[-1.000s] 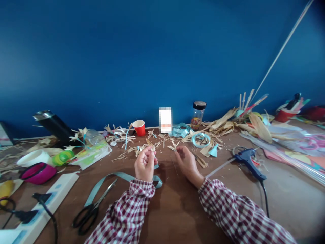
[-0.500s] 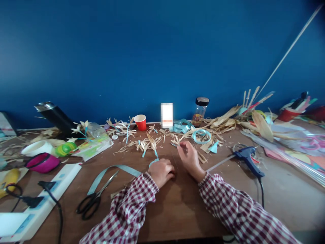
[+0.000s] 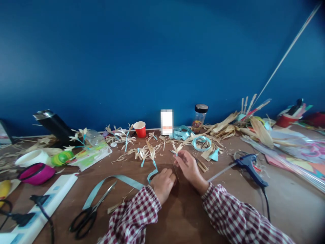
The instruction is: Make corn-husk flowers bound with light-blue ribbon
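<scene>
My left hand [image 3: 164, 184] rests low over the table with its fingers curled down, their tips hidden. Beside its knuckles loops a light-blue ribbon [image 3: 151, 175], and a wider ribbon length [image 3: 128, 180] runs to the sleeve. My right hand [image 3: 188, 168] is a short way off, thumb and fingers bent together. At its fingertips is a small corn husk flower [image 3: 177, 149] with a blue base; whether they touch it I cannot tell. A thin pale strand shows between the hands. Black-handled scissors [image 3: 92, 210] lie left of my left sleeve.
A blue glue gun [image 3: 250, 166] lies at right, its stick pointing to my right wrist. Behind are husk scraps, a red paper cup [image 3: 139, 129], a lidded jar [image 3: 199, 118] and ribbon rolls [image 3: 201, 143]. A power strip [image 3: 48, 203] with cords occupies the left.
The whole scene sits slightly lower in the picture as the camera tilts up. My right hand's fingers are drawn in a little more; the left hand stays about where it was.
</scene>
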Available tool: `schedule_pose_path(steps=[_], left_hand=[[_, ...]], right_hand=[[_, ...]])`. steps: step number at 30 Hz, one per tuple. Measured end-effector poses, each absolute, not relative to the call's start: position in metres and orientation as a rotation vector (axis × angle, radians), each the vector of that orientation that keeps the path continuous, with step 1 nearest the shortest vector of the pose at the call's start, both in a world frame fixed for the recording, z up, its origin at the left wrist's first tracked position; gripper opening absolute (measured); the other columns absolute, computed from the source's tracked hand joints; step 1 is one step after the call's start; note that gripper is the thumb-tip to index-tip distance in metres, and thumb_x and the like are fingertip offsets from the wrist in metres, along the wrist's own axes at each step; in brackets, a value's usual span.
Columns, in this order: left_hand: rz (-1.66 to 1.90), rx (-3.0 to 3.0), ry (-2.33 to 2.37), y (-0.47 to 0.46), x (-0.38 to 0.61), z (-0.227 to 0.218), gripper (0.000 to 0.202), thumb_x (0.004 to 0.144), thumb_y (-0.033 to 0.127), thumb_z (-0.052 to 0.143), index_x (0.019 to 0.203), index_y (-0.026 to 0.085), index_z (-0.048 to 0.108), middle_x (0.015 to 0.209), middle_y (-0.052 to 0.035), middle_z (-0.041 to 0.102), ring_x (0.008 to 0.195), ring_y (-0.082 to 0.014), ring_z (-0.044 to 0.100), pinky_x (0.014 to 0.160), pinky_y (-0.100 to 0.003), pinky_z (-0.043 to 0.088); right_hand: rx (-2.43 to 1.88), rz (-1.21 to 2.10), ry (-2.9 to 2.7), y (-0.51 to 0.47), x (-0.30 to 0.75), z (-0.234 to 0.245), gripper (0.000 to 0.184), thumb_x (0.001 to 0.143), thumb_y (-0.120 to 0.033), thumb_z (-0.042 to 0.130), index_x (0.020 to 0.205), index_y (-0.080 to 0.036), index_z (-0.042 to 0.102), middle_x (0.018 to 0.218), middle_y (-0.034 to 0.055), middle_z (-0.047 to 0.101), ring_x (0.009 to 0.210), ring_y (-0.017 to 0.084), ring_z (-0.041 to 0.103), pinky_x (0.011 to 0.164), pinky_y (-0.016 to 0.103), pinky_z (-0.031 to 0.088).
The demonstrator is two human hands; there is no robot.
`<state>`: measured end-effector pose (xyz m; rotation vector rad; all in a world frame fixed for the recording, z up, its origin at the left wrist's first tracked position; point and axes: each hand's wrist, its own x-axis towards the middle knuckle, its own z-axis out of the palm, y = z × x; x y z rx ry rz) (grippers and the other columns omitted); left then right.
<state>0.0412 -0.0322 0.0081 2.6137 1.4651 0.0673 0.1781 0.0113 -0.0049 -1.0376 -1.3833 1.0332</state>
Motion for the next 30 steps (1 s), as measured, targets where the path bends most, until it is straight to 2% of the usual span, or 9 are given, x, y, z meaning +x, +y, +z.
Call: schedule_pose_path(steps=[3,5,8,11,17,20,25,30], left_hand=[[0.131,2.585,1.495,-0.032,0.038,0.013,0.016,0.088,0.017,0.043,0.082,0.016,0.057,0.088,-0.0035,0.057,0.085,-0.0172,0.051,0.074,-0.029,0.042],[0.183,2.586,1.406,-0.032,0.035,0.014,0.011,0.084,0.027,0.052,0.087,0.018,0.058,0.089,-0.003,0.057,0.087,-0.0181,0.051,0.074,-0.029,0.042],[0.201,2.585,1.264,-0.033,0.032,0.014,0.02,0.075,0.038,0.062,0.088,0.023,0.063,0.09,-0.0019,0.057,0.089,-0.0189,0.051,0.074,-0.028,0.042],[0.146,2.582,1.229,-0.035,0.035,0.013,0.007,0.079,0.029,0.06,0.083,0.026,0.066,0.087,-0.0006,0.058,0.089,-0.0176,0.052,0.075,-0.027,0.041],[0.038,2.684,1.352,-0.039,0.048,0.002,0.014,0.084,0.022,0.051,0.076,0.019,0.061,0.083,-0.0029,0.061,0.084,-0.0198,0.054,0.067,-0.03,0.044],[0.283,2.707,1.412,-0.037,0.047,0.004,0.013,0.085,0.018,0.049,0.075,0.017,0.058,0.081,-0.0032,0.06,0.081,-0.0193,0.054,0.066,-0.03,0.045],[1.035,2.537,1.287,-0.032,0.032,0.024,0.017,0.087,0.011,0.041,0.078,0.017,0.054,0.078,-0.0039,0.06,0.076,-0.0158,0.053,0.071,-0.029,0.045],[1.318,2.266,1.323,-0.031,0.023,0.025,0.013,0.084,0.013,0.048,0.094,0.017,0.056,0.088,-0.0065,0.059,0.085,-0.0172,0.055,0.077,-0.031,0.045]], right_hand=[[-1.046,1.043,-1.368,0.011,0.179,-0.002,0.019,0.08,-0.035,0.056,0.089,-0.018,0.054,0.079,0.0039,0.063,0.063,0.015,0.06,0.058,0.025,0.048],[-1.043,1.056,-1.353,0.011,0.179,-0.001,0.019,0.08,-0.035,0.056,0.089,-0.018,0.054,0.079,0.004,0.063,0.063,0.014,0.059,0.056,0.024,0.047],[-1.03,1.083,-1.339,0.011,0.179,-0.001,0.018,0.08,-0.034,0.055,0.088,-0.019,0.054,0.08,0.0039,0.064,0.062,0.014,0.059,0.053,0.023,0.047],[-1.007,1.124,-1.329,0.011,0.178,-0.002,0.018,0.08,-0.035,0.055,0.087,-0.018,0.055,0.08,0.0041,0.063,0.066,0.015,0.06,0.056,0.024,0.048],[-1.021,1.14,-1.336,0.009,0.177,-0.004,0.02,0.08,-0.037,0.055,0.086,-0.018,0.053,0.078,0.0037,0.062,0.068,0.016,0.06,0.06,0.026,0.048],[-1.034,1.123,-1.359,0.01,0.177,-0.004,0.019,0.081,-0.037,0.054,0.085,-0.018,0.052,0.074,0.0027,0.061,0.067,0.016,0.059,0.059,0.026,0.048],[-1.035,1.103,-1.338,0.015,0.177,-0.01,0.017,0.081,-0.035,0.055,0.08,-0.019,0.05,0.073,0.0009,0.061,0.064,0.014,0.057,0.059,0.025,0.046],[-1.055,1.101,-1.375,0.012,0.174,-0.012,0.017,0.079,-0.034,0.057,0.082,-0.018,0.054,0.077,0.0024,0.062,0.069,0.015,0.058,0.062,0.025,0.047]])
